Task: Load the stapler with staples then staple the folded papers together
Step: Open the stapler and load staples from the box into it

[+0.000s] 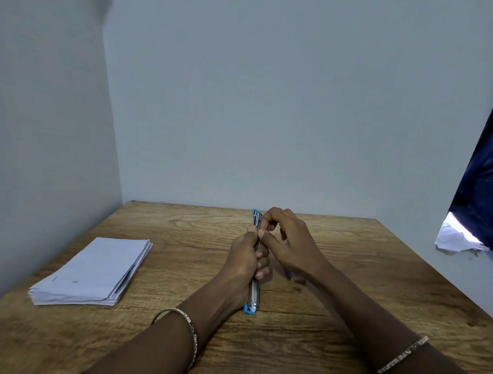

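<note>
A blue stapler (254,299) lies opened out flat along the middle of the wooden table (348,276), its metal channel facing up. My left hand (246,267) is wrapped around its middle. My right hand (288,239) pinches with thumb and forefinger at the metal channel near the far end of the stapler; I cannot make out staples between the fingers. A stack of folded white papers (94,273) rests on the table to the left, apart from both hands.
Pale walls close the table at the back and left. A dark blue curtain (486,174) hangs at the right, with crumpled white paper (455,238) below it. A small object (295,276) lies half hidden under my right wrist.
</note>
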Demonstrator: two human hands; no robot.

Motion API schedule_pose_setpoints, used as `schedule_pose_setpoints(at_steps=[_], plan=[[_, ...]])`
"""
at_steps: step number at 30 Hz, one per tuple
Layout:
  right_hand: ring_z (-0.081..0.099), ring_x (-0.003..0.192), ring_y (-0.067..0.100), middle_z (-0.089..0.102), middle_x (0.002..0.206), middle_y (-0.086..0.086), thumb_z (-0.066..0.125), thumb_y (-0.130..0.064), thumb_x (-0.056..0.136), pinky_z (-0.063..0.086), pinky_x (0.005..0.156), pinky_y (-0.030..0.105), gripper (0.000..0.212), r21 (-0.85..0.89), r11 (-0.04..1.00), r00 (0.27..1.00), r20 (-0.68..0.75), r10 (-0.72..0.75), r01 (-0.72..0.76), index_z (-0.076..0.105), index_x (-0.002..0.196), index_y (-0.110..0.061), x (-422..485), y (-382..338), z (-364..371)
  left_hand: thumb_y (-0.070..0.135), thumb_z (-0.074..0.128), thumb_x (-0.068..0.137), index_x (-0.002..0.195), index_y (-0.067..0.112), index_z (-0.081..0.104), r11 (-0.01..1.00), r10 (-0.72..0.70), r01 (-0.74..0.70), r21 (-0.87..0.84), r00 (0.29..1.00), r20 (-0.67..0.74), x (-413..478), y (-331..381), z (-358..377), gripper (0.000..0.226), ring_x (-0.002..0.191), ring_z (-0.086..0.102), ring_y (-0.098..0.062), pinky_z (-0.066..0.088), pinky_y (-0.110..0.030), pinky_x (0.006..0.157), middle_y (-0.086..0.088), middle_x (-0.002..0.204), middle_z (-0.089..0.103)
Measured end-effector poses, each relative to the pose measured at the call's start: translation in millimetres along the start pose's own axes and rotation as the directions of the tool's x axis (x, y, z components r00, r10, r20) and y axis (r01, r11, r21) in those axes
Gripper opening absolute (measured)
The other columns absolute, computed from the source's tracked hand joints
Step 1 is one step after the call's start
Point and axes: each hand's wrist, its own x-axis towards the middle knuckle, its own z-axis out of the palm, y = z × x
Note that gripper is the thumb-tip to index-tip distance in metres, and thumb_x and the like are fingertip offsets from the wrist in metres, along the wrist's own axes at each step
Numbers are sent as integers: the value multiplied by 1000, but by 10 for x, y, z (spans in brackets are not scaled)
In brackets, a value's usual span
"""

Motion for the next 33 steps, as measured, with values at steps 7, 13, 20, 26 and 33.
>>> schedule_pose_setpoints(at_steps=[7,13,20,26,33], plan=[[49,68,4,63,85,9,68,-7,91,37,58,25,4,117,989,988,130,79,-94,66,89,-5,48,28,-103,40,30,108,80,11,50,997,-35,34,67,999,11,-12,6,-11,46,32,26,-10,25,-19,36,2,45,32],[51,70,1,65,85,5,67,-7,91,38,62,23,3,104,987,989,100,112,-122,66,88,-8,37,28,-65,35,30,109,127,1,54,999,-18,18,33,1000,-16,31,-21,-4,46,33,26,-8,25,-17,35,3,48,32],[58,74,-3,66,83,-11,72,-7,89,40,57,9,8,183,963,980,-4,200,-196,68,93,-13,7,34,31,33,30,109,115,3,60,999,2,-1,32,1000,-31,121,-9,-50,42,32,28,-7,27,-17,33,4,47,32],[65,92,-4,74,101,-12,72,-17,90,42,71,5,25,141,980,979,-128,159,-141,77,113,-26,-109,-34,156,34,34,108,108,1,64,998,-9,8,-56,1000,-18,208,23,-164,44,32,31,-7,30,-18,31,3,47,33],[63,99,16,69,108,-10,64,-22,96,52,90,42,31,67,989,980,-143,140,-131,67,127,-28,-128,-129,197,35,39,107,92,10,67,997,-9,10,-71,1000,7,201,54,-192,40,33,33,-8,32,-19,31,1,48,34]])
